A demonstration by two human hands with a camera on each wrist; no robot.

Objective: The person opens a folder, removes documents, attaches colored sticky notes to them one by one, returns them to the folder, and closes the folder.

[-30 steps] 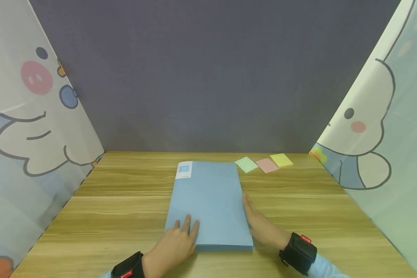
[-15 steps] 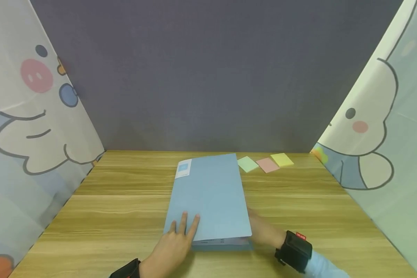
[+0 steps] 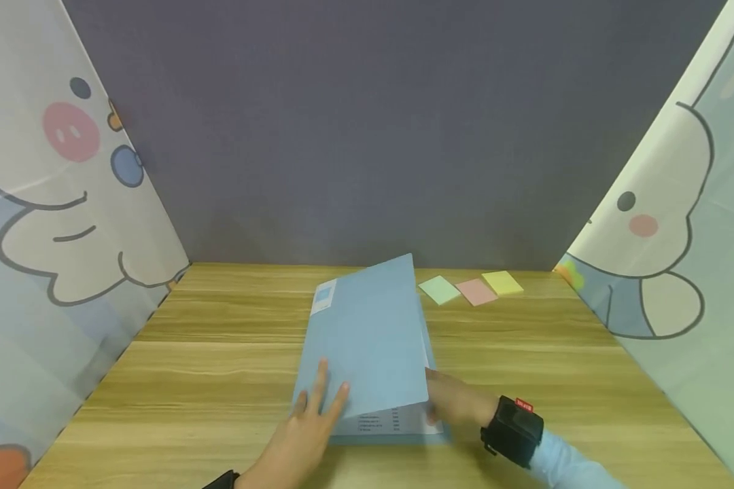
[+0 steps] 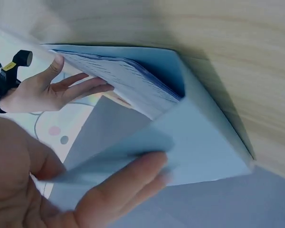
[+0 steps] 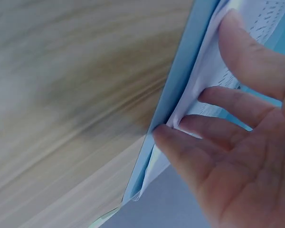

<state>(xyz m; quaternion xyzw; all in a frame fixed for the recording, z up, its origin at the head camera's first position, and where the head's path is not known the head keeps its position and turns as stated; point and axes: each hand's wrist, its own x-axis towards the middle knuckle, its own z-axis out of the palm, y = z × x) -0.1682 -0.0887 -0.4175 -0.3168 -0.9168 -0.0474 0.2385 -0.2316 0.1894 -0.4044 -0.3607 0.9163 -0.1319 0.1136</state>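
A light blue folder [image 3: 367,333] lies on the wooden table, its front cover lifted along the right side and tilted up. Printed pages [image 3: 379,421] show beneath the cover. My left hand [image 3: 300,421] rests on the lower left of the cover, fingers spread; the left wrist view shows its fingers [image 4: 128,185] straight against the blue surface. At the folder's right edge is my right hand [image 3: 459,401], partly under the raised cover. In the right wrist view, its thumb [image 5: 247,52] lies against a page and its fingers touch the page edges.
Three sticky-note pads lie at the back right: a green one [image 3: 440,290], a pink one [image 3: 476,292] and a yellow one [image 3: 502,282]. A dark grey panel [image 3: 367,136] stands behind the table. Cartoon-printed curtains hang at both sides.
The cover has gone from flat to tilted up on its right side, uncovering the pages. My right hand has moved from beside the edge to under the cover; my left stays on it.
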